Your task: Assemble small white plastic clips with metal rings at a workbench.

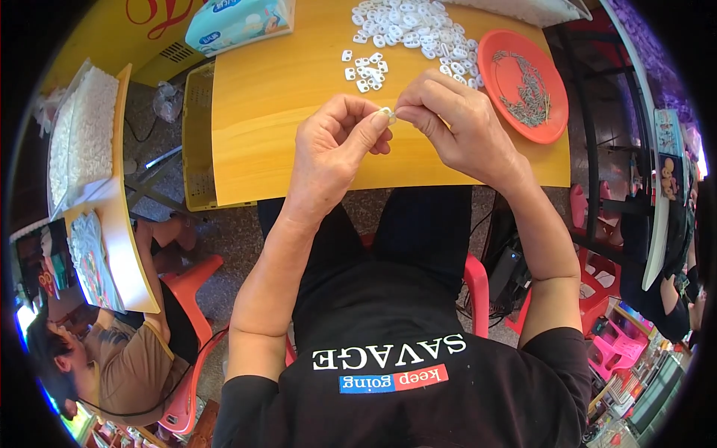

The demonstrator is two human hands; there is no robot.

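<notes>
- Left hand (332, 145) pinches small white piece (388, 115) between thumb and forefinger; right hand (463, 123) meets it from the right — what its fingertips grip, cannot tell.
- Piece is above the table (269, 127), inward of near edge.
- Metal pins (526, 93) lie in red tray (492, 82) by right edge; loose white pieces (407, 26) toward far edge.
- Judgement: steady left pinch — right fingertips make small adjustments.

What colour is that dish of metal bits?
The dish is orange-red, seen best in the head view.
</notes>
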